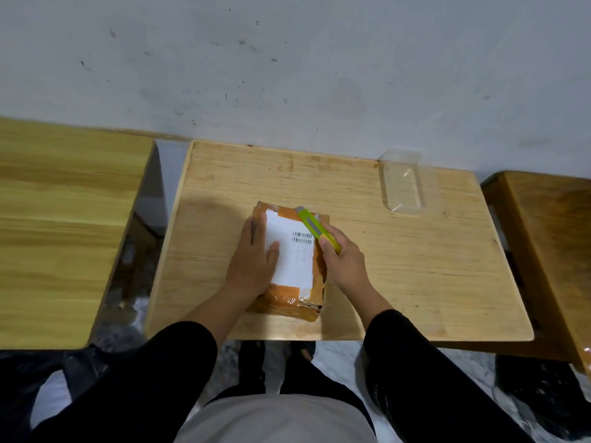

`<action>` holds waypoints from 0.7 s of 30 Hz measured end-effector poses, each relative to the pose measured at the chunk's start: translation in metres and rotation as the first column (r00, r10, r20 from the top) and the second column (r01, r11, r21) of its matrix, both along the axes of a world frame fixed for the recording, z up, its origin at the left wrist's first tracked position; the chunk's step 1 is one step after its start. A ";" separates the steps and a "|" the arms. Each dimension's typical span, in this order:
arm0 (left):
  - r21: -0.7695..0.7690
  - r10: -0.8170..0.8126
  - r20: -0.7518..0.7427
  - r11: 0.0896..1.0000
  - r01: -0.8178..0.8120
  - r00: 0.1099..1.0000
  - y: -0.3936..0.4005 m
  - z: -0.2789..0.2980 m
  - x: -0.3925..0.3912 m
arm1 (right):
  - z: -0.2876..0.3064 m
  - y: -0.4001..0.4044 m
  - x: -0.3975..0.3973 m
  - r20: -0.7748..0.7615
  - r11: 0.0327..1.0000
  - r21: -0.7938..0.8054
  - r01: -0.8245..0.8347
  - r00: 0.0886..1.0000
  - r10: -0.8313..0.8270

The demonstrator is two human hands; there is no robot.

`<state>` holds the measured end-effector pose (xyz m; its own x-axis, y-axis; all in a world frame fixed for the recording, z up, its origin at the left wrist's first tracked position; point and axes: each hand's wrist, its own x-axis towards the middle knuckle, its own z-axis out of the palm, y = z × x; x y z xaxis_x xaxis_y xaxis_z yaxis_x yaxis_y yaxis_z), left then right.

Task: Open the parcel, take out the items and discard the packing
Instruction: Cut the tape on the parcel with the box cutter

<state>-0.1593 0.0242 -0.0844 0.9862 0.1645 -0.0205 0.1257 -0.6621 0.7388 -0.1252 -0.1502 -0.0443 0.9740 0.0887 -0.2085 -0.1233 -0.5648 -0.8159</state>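
Observation:
A small cardboard parcel (295, 295) wrapped in brown tape lies on the middle wooden table (415, 266), with a white shipping label (292, 251) on its top. My left hand (256, 257) rests flat on the parcel's left side, fingers spread over the label's edge. My right hand (342, 257) grips a yellow-green utility knife (315, 227). The knife's tip rests at the parcel's far right top edge.
A clear plastic tray (404, 183) sits at the table's far right. A second wooden table (64, 219) stands to the left and a wooden bench (550, 235) to the right. Black bags lie on the floor at the lower left (28, 378) and lower right (537, 388).

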 end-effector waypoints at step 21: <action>0.252 0.235 -0.069 0.944 -0.211 0.969 -0.020 -0.004 0.013 | 0.034 -0.017 0.147 -0.148 0.503 -0.382 -0.775 0.589 0.795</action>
<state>-0.1464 0.0047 -0.0884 0.9187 0.3922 -0.0466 0.3539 -0.7651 0.5380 0.0215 -0.1670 -0.0098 0.5522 0.7478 -0.3685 0.5523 -0.6593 -0.5103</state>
